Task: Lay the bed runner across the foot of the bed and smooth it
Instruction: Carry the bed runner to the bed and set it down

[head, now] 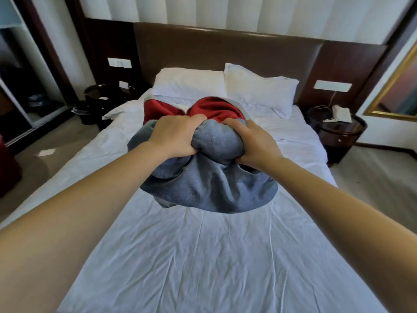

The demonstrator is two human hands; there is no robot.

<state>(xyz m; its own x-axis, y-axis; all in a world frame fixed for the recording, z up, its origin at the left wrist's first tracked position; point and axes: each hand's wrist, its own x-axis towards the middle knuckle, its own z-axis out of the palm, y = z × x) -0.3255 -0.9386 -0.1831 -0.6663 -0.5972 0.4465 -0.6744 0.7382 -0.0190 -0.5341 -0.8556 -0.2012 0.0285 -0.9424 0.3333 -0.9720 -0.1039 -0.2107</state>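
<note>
Both hands, left hand [173,135] and right hand [255,143], are clenched side by side on the bunched bed runner [209,179], held above mid-bed [203,256], its length not yet spread crosswise.

Held the left arm [90,199] and the right arm [334,204] bare, stretched forward, angled inward. Gripped the bunched bed runner [212,188] with the left hand [174,136] and the right hand [255,144], backs up, fingers curled deep into cloth, hands near but apart.
</note>
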